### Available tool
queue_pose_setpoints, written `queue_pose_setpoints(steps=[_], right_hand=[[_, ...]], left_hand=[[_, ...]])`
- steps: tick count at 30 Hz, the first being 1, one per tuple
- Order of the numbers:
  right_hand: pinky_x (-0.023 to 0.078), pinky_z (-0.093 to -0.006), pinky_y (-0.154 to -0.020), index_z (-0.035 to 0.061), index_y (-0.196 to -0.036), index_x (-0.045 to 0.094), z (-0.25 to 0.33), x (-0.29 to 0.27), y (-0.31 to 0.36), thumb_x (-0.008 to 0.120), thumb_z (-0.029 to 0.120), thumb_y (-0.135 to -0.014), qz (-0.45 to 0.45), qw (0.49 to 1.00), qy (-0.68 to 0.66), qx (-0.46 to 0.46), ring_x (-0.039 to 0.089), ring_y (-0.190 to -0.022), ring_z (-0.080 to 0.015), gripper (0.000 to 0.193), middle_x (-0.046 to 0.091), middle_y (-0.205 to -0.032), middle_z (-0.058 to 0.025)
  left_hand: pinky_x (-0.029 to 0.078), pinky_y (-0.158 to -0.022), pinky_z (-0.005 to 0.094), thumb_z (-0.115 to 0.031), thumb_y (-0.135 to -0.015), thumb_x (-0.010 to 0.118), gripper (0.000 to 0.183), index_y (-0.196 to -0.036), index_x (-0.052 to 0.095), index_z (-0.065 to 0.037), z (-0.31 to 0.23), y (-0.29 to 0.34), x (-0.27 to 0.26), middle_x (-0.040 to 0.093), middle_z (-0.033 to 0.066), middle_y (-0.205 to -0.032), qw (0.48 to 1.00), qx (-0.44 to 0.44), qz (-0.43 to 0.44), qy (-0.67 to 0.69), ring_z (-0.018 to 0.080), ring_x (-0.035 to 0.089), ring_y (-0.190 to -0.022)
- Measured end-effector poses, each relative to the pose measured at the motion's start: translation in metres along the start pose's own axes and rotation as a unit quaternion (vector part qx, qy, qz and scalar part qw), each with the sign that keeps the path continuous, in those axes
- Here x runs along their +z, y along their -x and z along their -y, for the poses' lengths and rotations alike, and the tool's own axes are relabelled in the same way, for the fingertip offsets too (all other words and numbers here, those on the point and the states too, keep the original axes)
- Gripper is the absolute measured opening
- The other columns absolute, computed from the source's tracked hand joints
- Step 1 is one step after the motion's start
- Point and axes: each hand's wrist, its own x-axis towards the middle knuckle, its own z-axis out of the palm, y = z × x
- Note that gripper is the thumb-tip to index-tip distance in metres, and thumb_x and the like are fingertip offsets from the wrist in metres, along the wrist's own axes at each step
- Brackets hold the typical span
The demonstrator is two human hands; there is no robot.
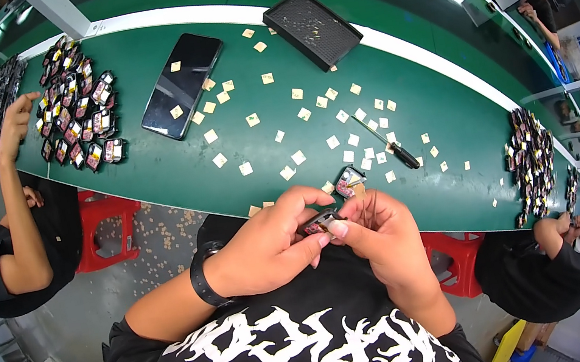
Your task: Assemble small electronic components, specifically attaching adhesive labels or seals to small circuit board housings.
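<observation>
Near the table's front edge, a small black-cased part with a pinkish inside (319, 225) is held between my two hands. My left hand (267, 250), with a black band on its wrist, grips it from the left, thumb along its side. My right hand (387, 234) pinches its right end between thumb and fingers; whether a smaller piece is in that pinch, I cannot tell. Just beyond my fingertips, a similar black-cased part (349, 180) lies on the green table (167, 182). Small pale square pieces (299, 157) are scattered beyond it.
A screwdriver (404, 155) lies right of centre. Further back are a black phone (183, 84) and a black tray (314, 29). Piles of similar parts lie left (75, 113) and right (530, 160). Co-workers sit on both sides; one's hand (16, 127) is beside the left pile.
</observation>
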Motion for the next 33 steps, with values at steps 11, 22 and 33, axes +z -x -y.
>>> queue_pose_setpoints(steps=[11,22,33], right_hand=[[0.040,-0.0184,-0.061,-0.0019,-0.101,0.067,0.003,-0.036,0.010,0.072,0.003,-0.096,-0.191,0.943,0.208,-0.175,0.051,-0.069,-0.0017,0.009,0.062,-0.082,0.0033],[0.047,-0.0283,-0.060,-0.0004,-0.113,0.068,-0.003,-0.044,0.004,0.087,0.012,-0.080,-0.190,0.779,0.535,-0.266,0.056,-0.069,-0.0157,0.039,0.063,-0.103,-0.0095],[0.055,-0.0431,-0.074,0.0031,-0.125,0.063,-0.026,-0.027,-0.026,0.088,0.020,-0.077,-0.166,0.737,0.613,-0.230,0.067,-0.092,-0.0347,0.057,0.058,-0.118,-0.0141]], left_hand=[[0.048,-0.061,0.0266,-0.001,-0.103,0.050,0.023,-0.125,0.048,0.001,-0.014,0.014,-0.017,0.070,0.0090,-0.095,0.990,0.061,0.043,-0.122,0.0094,0.055,-0.065],[0.054,-0.072,0.0328,0.005,-0.088,0.049,0.048,-0.136,0.046,0.005,-0.039,0.023,-0.019,0.068,0.0133,-0.109,0.994,-0.013,0.077,-0.073,0.0173,0.068,-0.080],[0.055,-0.069,0.0356,0.002,-0.089,0.059,0.042,-0.131,0.051,0.003,-0.047,0.040,-0.024,0.068,0.0140,-0.103,0.963,0.073,0.038,-0.258,0.0277,0.070,-0.081]])
